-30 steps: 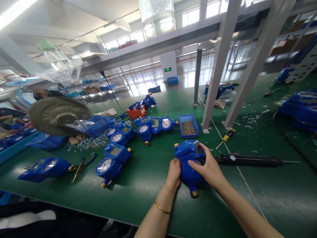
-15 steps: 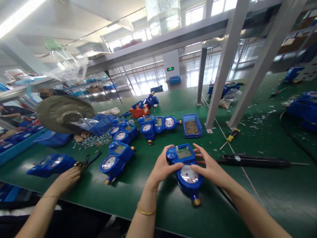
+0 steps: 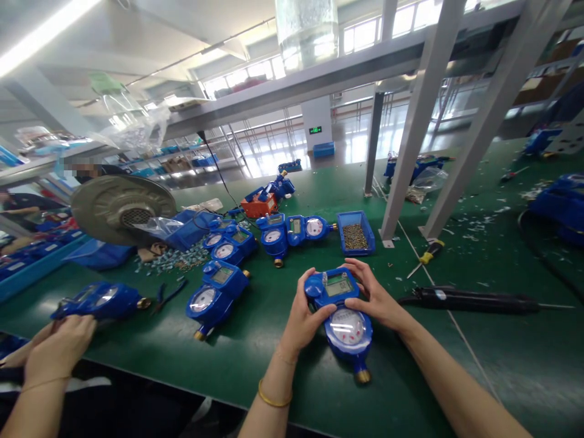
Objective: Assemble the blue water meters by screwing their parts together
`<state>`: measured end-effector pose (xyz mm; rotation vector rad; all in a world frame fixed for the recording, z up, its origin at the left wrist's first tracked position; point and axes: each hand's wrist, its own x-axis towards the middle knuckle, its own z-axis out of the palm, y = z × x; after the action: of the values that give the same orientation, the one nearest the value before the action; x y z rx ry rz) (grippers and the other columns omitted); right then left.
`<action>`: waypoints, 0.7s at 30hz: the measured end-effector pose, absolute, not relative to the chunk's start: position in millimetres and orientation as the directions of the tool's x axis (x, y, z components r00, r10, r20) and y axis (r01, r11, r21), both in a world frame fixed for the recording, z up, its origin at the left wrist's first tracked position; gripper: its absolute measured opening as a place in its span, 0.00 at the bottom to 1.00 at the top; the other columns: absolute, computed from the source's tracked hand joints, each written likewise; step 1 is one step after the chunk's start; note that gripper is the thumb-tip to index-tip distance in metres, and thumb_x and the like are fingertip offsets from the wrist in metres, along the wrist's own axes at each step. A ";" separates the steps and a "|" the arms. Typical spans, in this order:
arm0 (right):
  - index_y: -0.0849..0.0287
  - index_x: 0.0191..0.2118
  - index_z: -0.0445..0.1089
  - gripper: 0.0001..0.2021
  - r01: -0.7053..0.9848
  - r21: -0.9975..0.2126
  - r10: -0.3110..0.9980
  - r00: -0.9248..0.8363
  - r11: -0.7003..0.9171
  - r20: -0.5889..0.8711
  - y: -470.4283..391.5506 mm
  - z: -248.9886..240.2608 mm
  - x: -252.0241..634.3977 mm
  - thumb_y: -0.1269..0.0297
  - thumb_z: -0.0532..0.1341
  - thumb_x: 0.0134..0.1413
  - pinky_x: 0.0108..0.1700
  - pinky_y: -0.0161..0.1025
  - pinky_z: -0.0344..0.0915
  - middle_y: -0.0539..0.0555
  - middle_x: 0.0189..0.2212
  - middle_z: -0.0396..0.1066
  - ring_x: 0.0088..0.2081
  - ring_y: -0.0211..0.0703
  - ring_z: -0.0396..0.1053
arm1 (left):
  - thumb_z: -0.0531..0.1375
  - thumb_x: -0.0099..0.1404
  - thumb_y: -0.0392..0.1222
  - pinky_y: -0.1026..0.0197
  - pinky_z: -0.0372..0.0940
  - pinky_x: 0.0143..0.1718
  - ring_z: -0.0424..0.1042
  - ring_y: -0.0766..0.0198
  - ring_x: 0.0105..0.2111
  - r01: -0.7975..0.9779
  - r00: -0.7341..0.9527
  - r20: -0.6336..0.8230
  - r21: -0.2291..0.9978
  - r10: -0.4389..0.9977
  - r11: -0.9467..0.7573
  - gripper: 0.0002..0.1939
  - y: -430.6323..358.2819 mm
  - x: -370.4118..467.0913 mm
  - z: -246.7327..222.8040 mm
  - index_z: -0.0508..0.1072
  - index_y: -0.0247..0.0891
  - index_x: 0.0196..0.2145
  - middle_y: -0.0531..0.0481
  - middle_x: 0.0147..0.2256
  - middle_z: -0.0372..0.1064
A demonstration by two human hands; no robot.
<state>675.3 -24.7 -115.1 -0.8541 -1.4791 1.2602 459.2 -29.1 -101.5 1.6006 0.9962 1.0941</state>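
A blue water meter (image 3: 349, 340) with a small display, a round dial and a brass threaded end lies on the green bench in front of me. My left hand (image 3: 303, 319) grips its left side, thumb on the front between display and dial. From the right, my right hand (image 3: 376, 301) closes on the display housing, its thumb near the other thumb and fingers over the far edge. To the right lies a black electric screwdriver (image 3: 479, 300). Behind the meter stands a blue tray of small brass screws (image 3: 356, 237).
More blue water meters (image 3: 214, 298) stand to the left and behind. A co-worker's hands (image 3: 59, 347) touch another meter (image 3: 104, 301) beside pliers (image 3: 168, 295). A yellow-black screwdriver (image 3: 431, 250) lies near the grey shelf posts (image 3: 415, 134). A round fan (image 3: 123, 210) stands back left.
My right hand has shifted its fingers and now wraps closer round the display housing. The co-worker's hand has moved left from the brass end to the other end of that meter.
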 end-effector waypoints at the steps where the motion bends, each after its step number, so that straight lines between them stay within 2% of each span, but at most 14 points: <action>1: 0.49 0.65 0.45 0.41 -0.066 -0.970 0.933 -0.265 0.235 0.244 -25.0 -116.5 674.8 0.51 0.69 0.52 0.68 0.56 0.51 0.61 0.63 0.54 0.67 0.52 0.51 | 0.69 0.60 0.55 0.47 0.53 0.65 0.60 0.47 0.60 0.105 0.266 0.206 0.965 0.942 -0.240 0.44 -29.6 460.2 -102.2 0.51 0.42 0.65 0.39 0.62 0.55; 7: 0.51 0.64 0.48 0.40 -0.018 -0.962 0.948 -0.169 0.272 0.271 -23.6 -110.3 671.9 0.48 0.68 0.52 0.65 0.56 0.56 0.62 0.63 0.55 0.64 0.56 0.56 | 0.65 0.61 0.65 0.49 0.54 0.64 0.60 0.47 0.60 0.060 0.174 0.287 0.952 0.942 -0.301 0.47 -28.3 469.9 -105.4 0.47 0.40 0.65 0.38 0.61 0.55; 10: 0.52 0.65 0.49 0.42 0.003 -0.966 0.942 -0.221 0.260 0.252 -23.1 -98.7 671.3 0.49 0.70 0.50 0.61 0.53 0.62 0.62 0.62 0.56 0.61 0.55 0.62 | 0.63 0.62 0.66 0.49 0.55 0.64 0.61 0.48 0.60 -0.013 0.172 0.308 0.950 0.936 -0.311 0.48 -28.2 478.0 -107.8 0.44 0.41 0.66 0.37 0.62 0.53; 12: 0.51 0.65 0.51 0.44 0.026 -0.961 0.935 -0.239 0.274 0.260 -23.1 -93.8 669.9 0.52 0.72 0.47 0.63 0.51 0.61 0.60 0.61 0.58 0.61 0.54 0.62 | 0.63 0.62 0.67 0.49 0.55 0.64 0.63 0.48 0.59 -0.055 0.184 0.299 0.954 0.936 -0.294 0.49 -28.6 483.5 -110.5 0.42 0.43 0.66 0.36 0.63 0.51; 14: 0.51 0.63 0.54 0.43 -0.031 -0.956 0.942 -0.162 0.293 0.294 -22.9 -90.7 668.2 0.53 0.74 0.43 0.66 0.51 0.58 0.58 0.61 0.59 0.62 0.54 0.62 | 0.64 0.59 0.70 0.48 0.56 0.64 0.63 0.46 0.59 -0.099 0.189 0.307 0.951 0.933 -0.293 0.55 -28.8 487.5 -113.2 0.38 0.43 0.67 0.35 0.64 0.50; 16: 0.50 0.63 0.53 0.43 -0.182 -0.938 0.953 -0.017 0.293 0.301 -22.6 -84.8 669.2 0.49 0.73 0.44 0.66 0.54 0.57 0.58 0.61 0.60 0.62 0.55 0.62 | 0.66 0.54 0.72 0.46 0.58 0.62 0.61 0.44 0.60 -0.135 0.198 0.331 0.941 0.923 -0.309 0.61 -28.7 489.1 -114.7 0.34 0.43 0.68 0.34 0.63 0.50; 17: 0.50 0.65 0.51 0.44 -0.261 -0.920 0.956 0.066 0.292 0.285 -22.6 -79.7 672.2 0.45 0.70 0.47 0.66 0.55 0.58 0.59 0.63 0.59 0.63 0.56 0.61 | 0.67 0.52 0.71 0.46 0.59 0.62 0.61 0.44 0.60 -0.132 0.206 0.341 0.938 0.917 -0.320 0.63 -28.6 488.8 -114.6 0.34 0.42 0.68 0.34 0.63 0.51; 19: 0.52 0.69 0.43 0.43 -0.375 -0.881 0.952 0.212 0.287 0.220 -24.7 -65.7 685.7 0.36 0.56 0.56 0.65 0.56 0.60 0.61 0.68 0.50 0.68 0.55 0.53 | 0.70 0.54 0.66 0.45 0.56 0.63 0.59 0.45 0.61 -0.076 0.234 0.336 0.942 0.912 -0.327 0.61 -29.3 486.3 -112.9 0.38 0.41 0.68 0.35 0.61 0.54; 21: 0.60 0.72 0.33 0.43 -0.443 -0.854 0.937 0.324 0.272 0.130 -32.8 -52.8 710.8 0.35 0.39 0.62 0.66 0.54 0.59 0.62 0.72 0.38 0.71 0.53 0.45 | 0.70 0.56 0.60 0.45 0.51 0.66 0.56 0.46 0.63 0.003 0.266 0.299 0.950 0.916 -0.311 0.55 -31.3 482.2 -110.4 0.43 0.40 0.68 0.36 0.61 0.56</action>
<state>710.8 -32.8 -52.8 -0.8178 -0.7357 1.0507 482.2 -31.3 -110.4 1.5830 0.8746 1.2021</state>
